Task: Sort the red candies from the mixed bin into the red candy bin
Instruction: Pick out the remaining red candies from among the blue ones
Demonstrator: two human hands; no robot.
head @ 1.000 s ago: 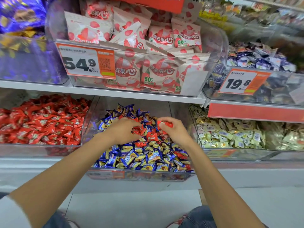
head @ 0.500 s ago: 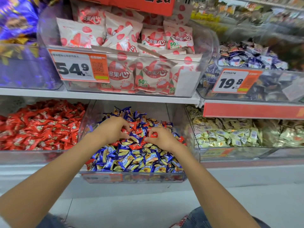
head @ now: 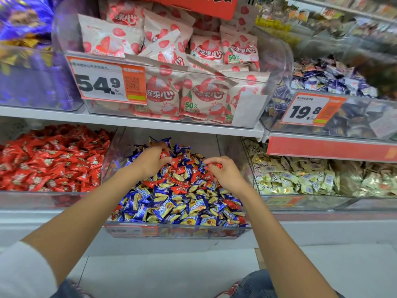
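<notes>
Centre of the frame, over the clear plastic mixed bin (head: 171,232), 2 hands curl: left hand (head: 150,161) clutches 1 red wrapped candy (head: 164,155), right hand (head: 226,174) pinches a second red candy (head: 217,166). Just beside, at left, sits 1 clear red candy bin (head: 43,200).

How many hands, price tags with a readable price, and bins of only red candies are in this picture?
Hands: 2 (left hand, right hand)
Readable price tags: 2 (54.9 tag, 19.8 tag)
Red candy bin: 1
Total: 5
</notes>
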